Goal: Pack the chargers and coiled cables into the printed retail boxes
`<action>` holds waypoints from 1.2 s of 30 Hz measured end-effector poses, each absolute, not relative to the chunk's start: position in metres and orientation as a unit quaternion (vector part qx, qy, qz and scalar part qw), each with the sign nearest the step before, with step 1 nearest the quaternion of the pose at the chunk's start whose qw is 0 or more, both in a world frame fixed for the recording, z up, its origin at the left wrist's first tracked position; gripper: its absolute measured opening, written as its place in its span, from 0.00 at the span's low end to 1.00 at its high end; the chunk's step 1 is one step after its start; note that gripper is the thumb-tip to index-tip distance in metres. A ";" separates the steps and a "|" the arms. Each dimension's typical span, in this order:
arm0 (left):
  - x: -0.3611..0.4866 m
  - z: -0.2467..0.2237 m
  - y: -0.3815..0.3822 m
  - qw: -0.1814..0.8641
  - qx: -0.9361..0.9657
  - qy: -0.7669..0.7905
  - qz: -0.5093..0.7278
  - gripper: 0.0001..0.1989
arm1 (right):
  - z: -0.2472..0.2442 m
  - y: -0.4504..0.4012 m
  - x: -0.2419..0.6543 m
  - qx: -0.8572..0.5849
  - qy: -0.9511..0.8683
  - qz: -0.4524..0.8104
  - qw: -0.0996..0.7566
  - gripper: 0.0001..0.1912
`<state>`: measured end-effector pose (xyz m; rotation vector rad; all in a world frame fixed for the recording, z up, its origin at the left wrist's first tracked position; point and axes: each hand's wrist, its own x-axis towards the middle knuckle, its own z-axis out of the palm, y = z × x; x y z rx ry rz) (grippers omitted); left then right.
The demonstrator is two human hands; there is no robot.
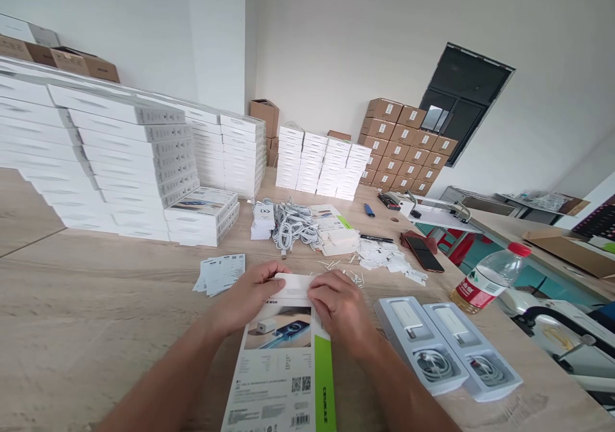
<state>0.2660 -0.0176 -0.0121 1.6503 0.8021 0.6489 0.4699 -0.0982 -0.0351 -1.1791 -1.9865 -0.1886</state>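
At 9 o'clock on the tabletop (120, 304), printed cards (221, 275) are lying near our L hand (257, 294), w/ white box stacks (129, 150) rising at 10. Tangled cables (295, 224) are crowding 12; paper slips (389, 256), a black marker (377, 238) & a phone (425, 254) are cluttering 1 to 2. A red-capped bottle (490, 278) is standing tilted in view at 3, right behind two trays (423, 342) w/ chargers & coiled leads, which are taking up 4. Our printed carton (273, 381) is lying at 6, green strip facing R. Both hands are curling nearly closed: L is pinching its white end flap (295, 284) at the L side, R hand (343, 304) is pinching the R corner.
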 end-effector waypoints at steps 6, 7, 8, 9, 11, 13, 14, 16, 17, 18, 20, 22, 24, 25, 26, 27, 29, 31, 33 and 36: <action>0.271 -0.007 -0.023 0.556 0.700 0.352 0.276 0.15 | -0.041 -0.097 0.470 -0.479 -0.752 -0.078 0.446 0.11; 0.272 -0.006 -0.024 0.544 0.705 0.363 0.275 0.15 | -0.041 -0.097 0.470 -0.479 -0.750 -0.076 0.451 0.11; 0.273 -0.006 -0.025 0.533 0.708 0.372 0.276 0.15 | -0.042 -0.096 0.470 -0.479 -0.747 -0.070 0.456 0.11; 0.273 -0.005 -0.026 0.525 0.710 0.379 0.277 0.15 | -0.042 -0.096 0.471 -0.482 -0.741 -0.060 0.463 0.10; 0.274 -0.005 -0.026 0.526 0.706 0.384 0.276 0.16 | -0.042 -0.095 0.472 -0.496 -0.720 -0.019 0.485 0.08; 0.273 -0.006 -0.025 0.538 0.699 0.384 0.272 0.17 | -0.041 -0.094 0.475 -0.516 -0.689 0.048 0.506 0.08; 0.273 -0.006 -0.025 0.543 0.697 0.383 0.269 0.17 | -0.040 -0.094 0.476 -0.523 -0.674 0.089 0.513 0.09; 0.273 -0.007 -0.024 0.547 0.698 0.380 0.263 0.17 | -0.037 -0.094 0.480 -0.525 -0.646 0.195 0.519 0.13; 0.272 -0.008 -0.024 0.545 0.702 0.377 0.261 0.16 | -0.036 -0.095 0.481 -0.517 -0.630 0.259 0.519 0.15; 0.272 -0.008 -0.023 0.541 0.707 0.374 0.261 0.16 | -0.035 -0.095 0.482 -0.503 -0.612 0.324 0.517 0.18; 0.271 -0.008 -0.023 0.535 0.714 0.367 0.265 0.15 | -0.034 -0.097 0.483 -0.465 -0.572 0.437 0.515 0.23; 0.270 -0.009 -0.023 0.535 0.714 0.363 0.267 0.15 | -0.034 -0.097 0.483 -0.436 -0.541 0.491 0.525 0.27; 0.270 -0.010 -0.023 0.533 0.716 0.362 0.269 0.14 | -0.034 -0.097 0.482 -0.433 -0.523 0.497 0.540 0.28; 0.270 -0.011 -0.023 0.530 0.719 0.362 0.269 0.14 | -0.034 -0.097 0.481 -0.436 -0.518 0.494 0.546 0.29; 0.270 -0.011 -0.023 0.525 0.722 0.362 0.269 0.13 | -0.035 -0.097 0.480 -0.440 -0.515 0.490 0.549 0.30; 0.270 -0.012 -0.023 0.522 0.725 0.361 0.268 0.13 | -0.036 -0.097 0.480 -0.443 -0.514 0.488 0.549 0.31; 0.270 -0.013 -0.024 0.520 0.727 0.361 0.265 0.14 | -0.037 -0.096 0.479 -0.448 -0.514 0.485 0.548 0.33; 0.270 -0.012 -0.024 0.523 0.728 0.358 0.262 0.14 | -0.038 -0.095 0.479 -0.453 -0.515 0.479 0.548 0.32; 0.270 -0.011 -0.025 0.530 0.727 0.352 0.258 0.15 | -0.040 -0.094 0.479 -0.457 -0.515 0.472 0.550 0.30; 0.270 -0.011 -0.026 0.531 0.730 0.348 0.254 0.15 | -0.041 -0.094 0.479 -0.457 -0.516 0.468 0.553 0.28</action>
